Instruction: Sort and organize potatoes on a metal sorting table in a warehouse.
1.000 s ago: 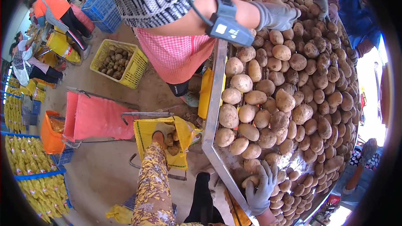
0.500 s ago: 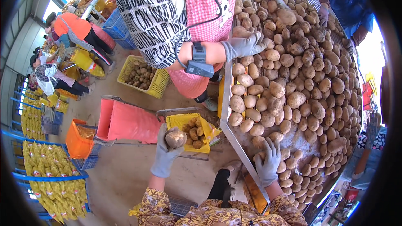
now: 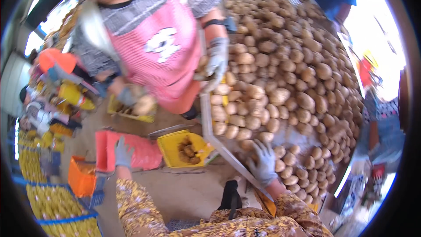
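My left hand (image 3: 123, 153), in a grey glove, is stretched out over the near side of the pink padded chute (image 3: 142, 151). Its fingers are spread and nothing is in them. On the right, my gloved right hand (image 3: 263, 165) rests at the sorting table's metal edge (image 3: 226, 152), fingers extended and apart. Its fingertips reach a potato (image 3: 247, 145) in the near part of the large heap of potatoes (image 3: 280, 74). The underside of that palm is hidden.
A yellow-lined bin (image 3: 173, 147) with potatoes stands between chute and table. Opposite, a co-worker in a pink apron (image 3: 153, 57) holds a potato (image 3: 144, 105) above a yellow crate (image 3: 151, 118). An orange container (image 3: 81, 177) and filled yellow sacks (image 3: 59, 202) are at left.
My left hand has moved left and let go of its potato; its fingers have opened. The right hand stays by the table edge. The co-worker has turned, and the view has shifted.
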`<state>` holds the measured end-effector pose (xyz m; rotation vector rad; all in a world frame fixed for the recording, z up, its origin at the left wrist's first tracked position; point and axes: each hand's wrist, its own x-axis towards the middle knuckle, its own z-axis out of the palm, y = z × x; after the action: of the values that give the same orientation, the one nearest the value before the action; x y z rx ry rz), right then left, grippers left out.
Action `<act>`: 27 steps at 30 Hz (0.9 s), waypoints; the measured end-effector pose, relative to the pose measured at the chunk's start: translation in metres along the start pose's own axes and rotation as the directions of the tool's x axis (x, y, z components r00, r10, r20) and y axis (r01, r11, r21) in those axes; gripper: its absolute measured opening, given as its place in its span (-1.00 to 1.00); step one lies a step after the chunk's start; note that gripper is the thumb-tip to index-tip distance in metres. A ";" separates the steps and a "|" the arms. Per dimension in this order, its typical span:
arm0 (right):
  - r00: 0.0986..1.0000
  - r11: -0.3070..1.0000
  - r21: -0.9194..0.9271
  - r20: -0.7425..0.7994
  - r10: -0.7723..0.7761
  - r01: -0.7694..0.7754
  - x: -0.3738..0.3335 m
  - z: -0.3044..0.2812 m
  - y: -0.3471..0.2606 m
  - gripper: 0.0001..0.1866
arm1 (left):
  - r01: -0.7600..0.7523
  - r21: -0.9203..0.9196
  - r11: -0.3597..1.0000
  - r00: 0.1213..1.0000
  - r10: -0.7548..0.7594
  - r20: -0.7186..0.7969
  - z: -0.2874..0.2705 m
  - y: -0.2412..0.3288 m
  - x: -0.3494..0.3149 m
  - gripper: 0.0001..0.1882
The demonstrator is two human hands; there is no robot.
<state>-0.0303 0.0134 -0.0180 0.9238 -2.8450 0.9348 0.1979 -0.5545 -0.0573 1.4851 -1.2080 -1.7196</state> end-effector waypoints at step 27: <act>0.972 0.975 -0.065 -0.117 0.203 -0.211 -0.140 -0.068 0.033 -0.52 | -0.976 -0.073 0.205 -0.064 0.048 0.997 0.324 -0.120 -0.360 -0.41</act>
<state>0.0559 0.1464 -0.0058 0.5582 -2.8997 0.8541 -0.0154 -0.1060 -0.0051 -0.4868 -2.9707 -1.0703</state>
